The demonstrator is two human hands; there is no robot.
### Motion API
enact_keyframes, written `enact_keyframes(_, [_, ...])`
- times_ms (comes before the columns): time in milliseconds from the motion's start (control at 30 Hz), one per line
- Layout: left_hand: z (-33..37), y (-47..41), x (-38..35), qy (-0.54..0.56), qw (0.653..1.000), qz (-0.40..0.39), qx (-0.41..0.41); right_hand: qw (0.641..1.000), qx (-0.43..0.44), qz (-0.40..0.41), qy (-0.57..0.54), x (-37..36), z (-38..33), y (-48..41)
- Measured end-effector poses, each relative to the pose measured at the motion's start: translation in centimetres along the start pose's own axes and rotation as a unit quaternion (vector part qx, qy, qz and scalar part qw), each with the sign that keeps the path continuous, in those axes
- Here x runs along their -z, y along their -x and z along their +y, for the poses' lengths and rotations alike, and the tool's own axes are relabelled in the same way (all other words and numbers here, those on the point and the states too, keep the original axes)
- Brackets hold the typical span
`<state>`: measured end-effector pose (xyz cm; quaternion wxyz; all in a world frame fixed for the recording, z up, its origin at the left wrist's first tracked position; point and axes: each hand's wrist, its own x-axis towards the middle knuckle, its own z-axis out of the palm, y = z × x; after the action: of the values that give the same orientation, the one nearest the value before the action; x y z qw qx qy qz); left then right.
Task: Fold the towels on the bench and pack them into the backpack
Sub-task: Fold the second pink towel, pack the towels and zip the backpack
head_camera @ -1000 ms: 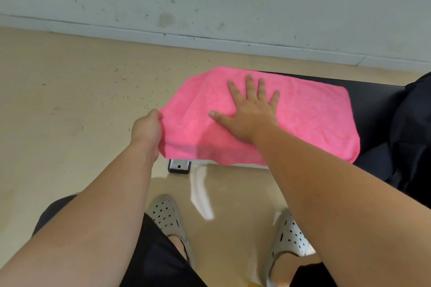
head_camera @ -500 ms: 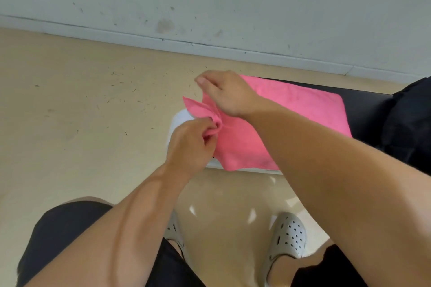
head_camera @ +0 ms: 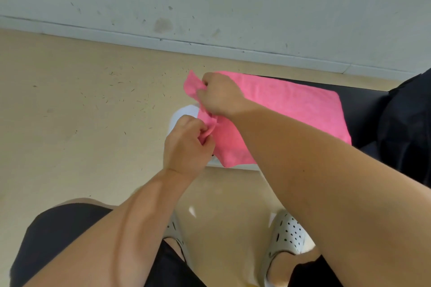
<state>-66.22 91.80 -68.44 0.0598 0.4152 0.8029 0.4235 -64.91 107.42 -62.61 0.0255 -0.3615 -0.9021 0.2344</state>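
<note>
Towel (head_camera: 286, 109) corners in both hands' fingers (head_camera: 203, 134)

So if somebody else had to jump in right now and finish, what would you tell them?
Left hand: pinching the near left corner of the pink towel.
Right hand: pinching the far left corner, lifted off the bench.
The rest of the towel lies flat on the bench, next to the dark fabric at the right; I cannot tell if that is the backpack.
Done: the left corners are gripped.
Left: bring them over to fold the towel, then pack it.
</note>
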Motion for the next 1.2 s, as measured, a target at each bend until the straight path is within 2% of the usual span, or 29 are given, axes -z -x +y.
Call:
enact_keyframes(67, [0.8,-0.4,0.7,0.077,0.991,-0.028,0.102,0.988,-0.041,0.046,-0.138,0.9,0.2,-0.5])
enact_keyframes(133, [1.1,-1.4,1.4,0.13,0.969,-0.055,0.202,0.962,-0.077,0.081,-0.251,1.9,0.3,-1.2])
enact_keyframes(267, [0.4,-3.4,3.0,0.123,0.956,-0.044,0.262,0.929,-0.114,0.094,-0.341,3.3,0.7,-2.2])
enact_keyframes(400, [-0.2,-4.0,5.5,0.139,0.948,-0.014,0.286,0.927,-0.075,0.096,-0.355,5.0,-0.8,-1.8])
enact_keyframes(567, [-0.5,-3.7,8.6,0.101,0.957,0.05,0.268,0.919,-0.035,0.073,-0.385,5.8,-2.8,-1.9])
enact_keyframes(667, [0.8,-3.4,9.3,0.129,0.956,0.042,0.259,0.909,-0.025,0.059,-0.412,6.5,-3.0,-1.7])
enact_keyframes(800, [5.1,-2.9,8.9,0.233,0.946,-0.014,0.225,0.894,-0.043,0.058,-0.443,8.1,-1.3,-0.3])
enact_keyframes(967, [10.5,-1.9,5.1,0.268,0.94,-0.123,0.171,0.871,-0.065,0.077,-0.48,10.8,3.1,2.6])
enact_keyframes(1200, [13.7,-0.2,-1.8,0.146,0.967,-0.198,0.065,0.862,-0.151,0.124,-0.467,11.6,11.4,5.6])
